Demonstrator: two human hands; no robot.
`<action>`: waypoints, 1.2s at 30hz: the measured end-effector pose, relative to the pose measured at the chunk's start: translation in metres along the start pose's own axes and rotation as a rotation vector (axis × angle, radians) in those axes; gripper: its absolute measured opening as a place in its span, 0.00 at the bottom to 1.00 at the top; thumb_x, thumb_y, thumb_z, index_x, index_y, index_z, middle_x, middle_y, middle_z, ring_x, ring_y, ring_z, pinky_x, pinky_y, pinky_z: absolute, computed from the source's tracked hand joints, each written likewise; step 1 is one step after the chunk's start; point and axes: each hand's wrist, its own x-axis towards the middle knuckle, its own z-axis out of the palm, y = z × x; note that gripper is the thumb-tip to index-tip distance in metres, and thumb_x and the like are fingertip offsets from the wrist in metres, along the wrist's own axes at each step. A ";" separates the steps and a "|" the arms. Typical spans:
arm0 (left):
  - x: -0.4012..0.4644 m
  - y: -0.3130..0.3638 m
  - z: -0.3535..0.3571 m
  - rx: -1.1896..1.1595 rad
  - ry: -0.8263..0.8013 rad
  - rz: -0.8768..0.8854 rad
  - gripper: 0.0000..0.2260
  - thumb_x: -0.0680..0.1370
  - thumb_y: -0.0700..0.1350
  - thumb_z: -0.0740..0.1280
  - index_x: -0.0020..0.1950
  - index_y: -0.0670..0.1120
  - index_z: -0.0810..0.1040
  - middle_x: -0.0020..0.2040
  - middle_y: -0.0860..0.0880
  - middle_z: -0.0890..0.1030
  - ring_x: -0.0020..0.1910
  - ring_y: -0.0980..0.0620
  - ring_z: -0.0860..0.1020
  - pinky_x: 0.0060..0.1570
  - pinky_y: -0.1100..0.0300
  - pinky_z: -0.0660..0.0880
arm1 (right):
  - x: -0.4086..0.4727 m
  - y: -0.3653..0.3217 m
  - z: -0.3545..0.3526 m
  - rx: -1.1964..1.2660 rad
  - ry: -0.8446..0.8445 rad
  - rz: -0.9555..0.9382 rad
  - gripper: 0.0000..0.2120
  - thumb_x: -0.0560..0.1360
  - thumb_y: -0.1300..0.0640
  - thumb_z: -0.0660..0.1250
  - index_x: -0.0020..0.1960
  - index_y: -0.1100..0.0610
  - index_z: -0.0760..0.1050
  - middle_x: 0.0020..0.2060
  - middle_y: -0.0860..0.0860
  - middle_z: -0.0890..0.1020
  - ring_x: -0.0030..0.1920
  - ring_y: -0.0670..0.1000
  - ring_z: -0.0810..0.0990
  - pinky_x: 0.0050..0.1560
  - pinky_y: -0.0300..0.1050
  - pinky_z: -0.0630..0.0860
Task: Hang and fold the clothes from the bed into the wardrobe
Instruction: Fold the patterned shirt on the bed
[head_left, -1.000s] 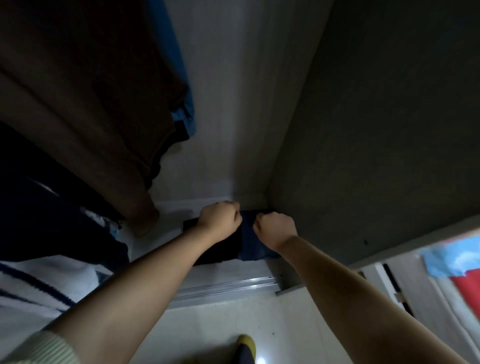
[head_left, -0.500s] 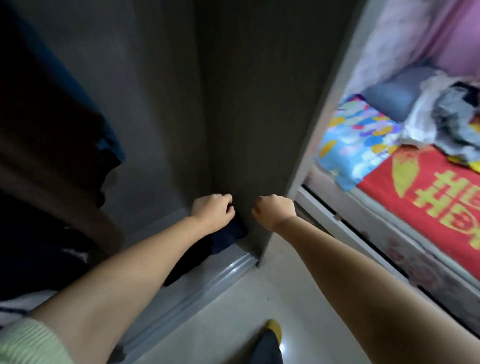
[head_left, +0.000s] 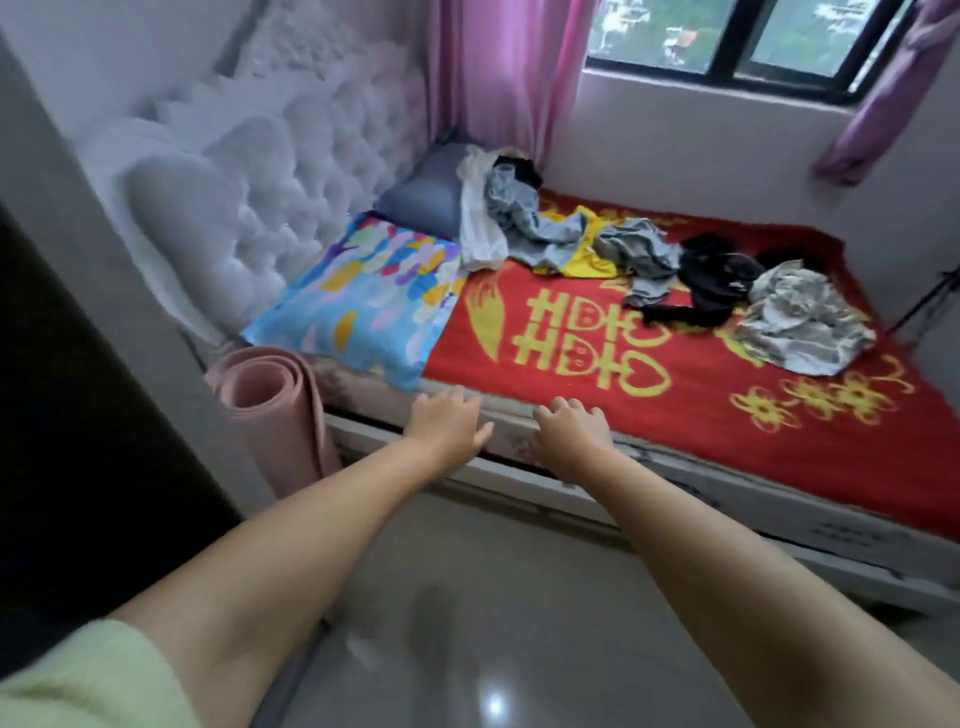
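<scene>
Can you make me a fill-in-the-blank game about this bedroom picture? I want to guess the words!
1. Both hands, left and right, hold ____.
2. The rolled mat beside the bed is ____ in colour.
3. The blanket under the pile of clothes is mostly ____.
4. The curtains by the window are ____.

Missing words: nothing; pink; red; purple

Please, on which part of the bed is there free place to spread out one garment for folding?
The near half of the red patterned blanket is bare, between the multicoloured pillow and the blanket's yellow flowers, just beyond both open hands (left hand, right hand). The far side is crowded: the row of crumpled clothes runs from the grey pillow rightward.
</scene>
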 end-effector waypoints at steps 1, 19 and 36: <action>0.021 0.022 -0.002 0.001 -0.003 0.035 0.19 0.80 0.57 0.56 0.63 0.46 0.72 0.59 0.44 0.74 0.60 0.43 0.72 0.53 0.51 0.69 | 0.004 0.028 0.001 -0.002 -0.006 0.035 0.15 0.80 0.51 0.55 0.63 0.55 0.70 0.61 0.55 0.73 0.63 0.58 0.70 0.58 0.55 0.67; 0.321 0.223 0.008 0.017 -0.115 0.319 0.23 0.80 0.59 0.53 0.69 0.47 0.67 0.66 0.44 0.71 0.65 0.44 0.69 0.59 0.47 0.69 | 0.101 0.338 0.010 0.041 0.005 0.372 0.17 0.82 0.49 0.52 0.60 0.56 0.73 0.59 0.55 0.75 0.59 0.58 0.73 0.57 0.54 0.68; 0.612 0.386 0.052 0.070 -0.223 0.614 0.19 0.81 0.57 0.54 0.64 0.46 0.69 0.60 0.44 0.73 0.61 0.43 0.72 0.50 0.50 0.71 | 0.231 0.586 0.058 0.217 -0.071 0.743 0.17 0.81 0.49 0.52 0.59 0.56 0.74 0.59 0.54 0.75 0.61 0.57 0.73 0.58 0.52 0.68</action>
